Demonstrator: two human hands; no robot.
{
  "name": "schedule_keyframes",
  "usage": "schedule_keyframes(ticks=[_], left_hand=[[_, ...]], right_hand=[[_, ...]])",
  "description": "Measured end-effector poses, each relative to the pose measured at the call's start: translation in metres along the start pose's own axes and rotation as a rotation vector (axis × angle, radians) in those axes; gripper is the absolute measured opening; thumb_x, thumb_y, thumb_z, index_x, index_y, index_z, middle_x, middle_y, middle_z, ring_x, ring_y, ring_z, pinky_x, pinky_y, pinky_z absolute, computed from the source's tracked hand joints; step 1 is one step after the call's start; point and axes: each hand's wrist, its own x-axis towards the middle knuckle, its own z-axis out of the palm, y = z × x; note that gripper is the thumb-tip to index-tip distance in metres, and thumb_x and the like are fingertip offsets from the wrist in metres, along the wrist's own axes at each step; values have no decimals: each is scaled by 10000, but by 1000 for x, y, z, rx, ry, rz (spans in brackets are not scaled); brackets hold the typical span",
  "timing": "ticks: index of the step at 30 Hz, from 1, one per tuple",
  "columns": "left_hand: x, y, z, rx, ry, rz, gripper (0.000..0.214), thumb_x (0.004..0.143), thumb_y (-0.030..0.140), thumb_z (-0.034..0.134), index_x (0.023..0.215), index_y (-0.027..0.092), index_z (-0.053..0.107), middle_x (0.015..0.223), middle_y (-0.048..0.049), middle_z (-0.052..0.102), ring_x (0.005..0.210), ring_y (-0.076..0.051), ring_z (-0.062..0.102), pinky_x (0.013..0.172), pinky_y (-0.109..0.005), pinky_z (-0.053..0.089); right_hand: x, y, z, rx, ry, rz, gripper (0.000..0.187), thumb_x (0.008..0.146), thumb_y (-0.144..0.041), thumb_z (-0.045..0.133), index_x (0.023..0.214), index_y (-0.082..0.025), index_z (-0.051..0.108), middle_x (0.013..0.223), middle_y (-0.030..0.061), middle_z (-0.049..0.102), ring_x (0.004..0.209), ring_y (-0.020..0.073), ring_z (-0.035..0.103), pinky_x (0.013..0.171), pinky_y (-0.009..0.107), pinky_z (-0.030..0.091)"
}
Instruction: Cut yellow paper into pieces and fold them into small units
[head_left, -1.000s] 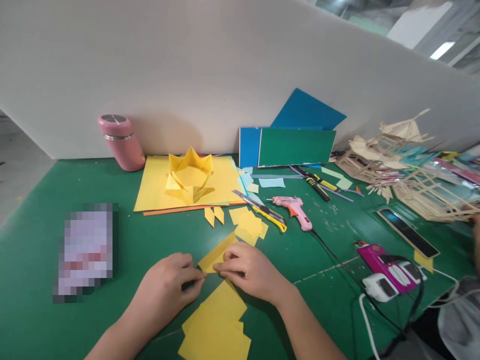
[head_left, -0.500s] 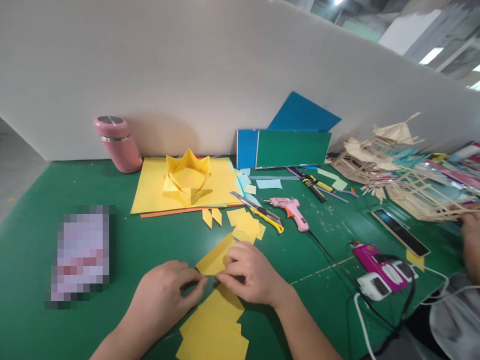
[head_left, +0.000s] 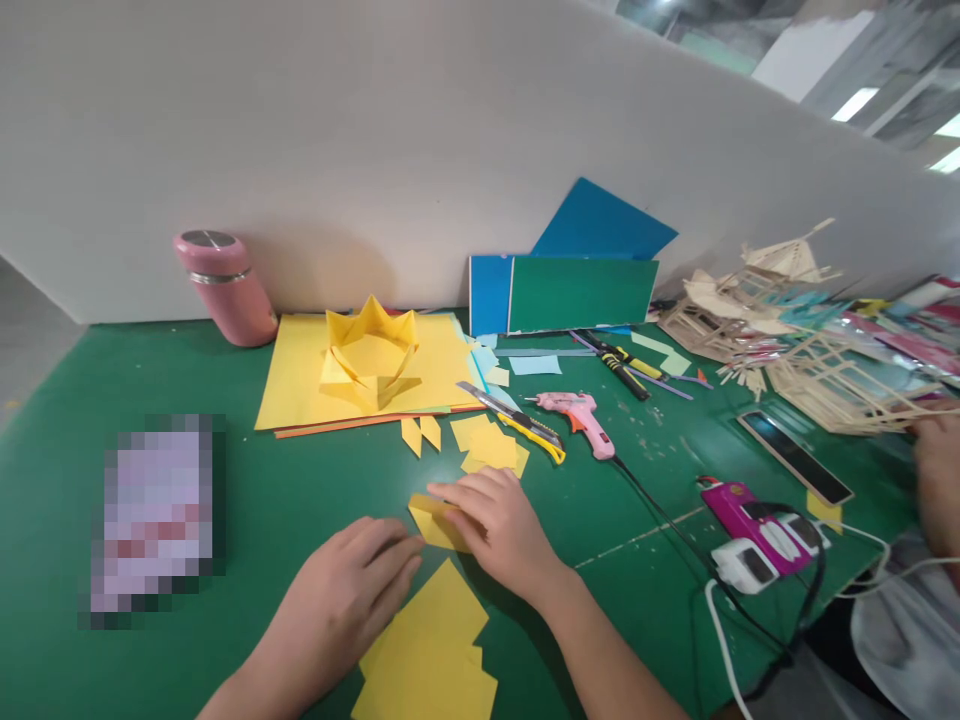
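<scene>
A small yellow piece of paper (head_left: 435, 522), folded over, lies at the middle of the table under my right hand (head_left: 502, 530). My right index finger reaches along its top edge, with the thumb lower down on it, so the hand grips the paper. My left hand (head_left: 352, 590) is just left of it, fingers stretched out and tips near the paper's left corner; whether they touch is unclear. Closer to me lies an overlapping pile of yellow paper pieces (head_left: 435, 650), partly behind my left hand. Beyond my hands are two small folded yellow pieces (head_left: 420, 436) and more yellow squares (head_left: 491, 445).
A yellow paper crown shape (head_left: 371, 390) stands on stacked sheets (head_left: 292, 385). A utility knife (head_left: 517, 420) and pink glue gun (head_left: 581, 415) lie to the right, near a phone (head_left: 795, 455) and power strip (head_left: 765, 530). Left stands a pink bottle (head_left: 229, 290). Another person's hand (head_left: 937, 460) is far right.
The yellow piece went from lying mostly flat to folded over and smaller. My right hand shifted slightly up, its fingers on the fold. My left hand's fingers straightened and came together.
</scene>
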Motion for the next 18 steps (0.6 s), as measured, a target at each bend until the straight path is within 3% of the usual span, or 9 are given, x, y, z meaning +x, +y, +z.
schedule_keyframes(ticks=[4, 9, 12, 18], left_hand=[[0, 1, 5, 50, -96, 17, 384, 995, 253, 293, 1025, 169, 666, 988, -73, 708, 848, -199, 641, 751, -327, 533], [-4, -2, 12, 71, -167, -3, 344, 982, 268, 329, 1052, 186, 655, 1065, -61, 702, 937, -217, 616, 764, -337, 519], [-4, -2, 12, 58, -178, -16, 296, 966, 255, 378, 1062, 202, 653, 1055, -51, 700, 938, -209, 603, 780, -327, 503], [0, -4, 6, 42, -219, -2, 277, 950, 194, 395, 1011, 219, 664, 994, -26, 698, 849, -187, 588, 734, -307, 486]], right_hand=[[-2, -3, -1, 180, 4, 123, 385, 845, -107, 463, 1199, -196, 585, 852, 55, 634, 758, 174, 559, 672, 283, 453], [-3, -7, -5, 292, -199, 260, 571, 745, -76, 511, 1290, -242, 515, 718, -29, 522, 548, 104, 431, 516, 216, 366], [-2, -6, -7, 305, -211, 291, 466, 772, -132, 551, 1224, -240, 570, 688, -39, 510, 546, 100, 427, 531, 217, 368], [4, -1, 0, 238, -67, 335, 155, 790, -128, 595, 900, -206, 671, 720, -3, 607, 627, 130, 512, 613, 247, 419]])
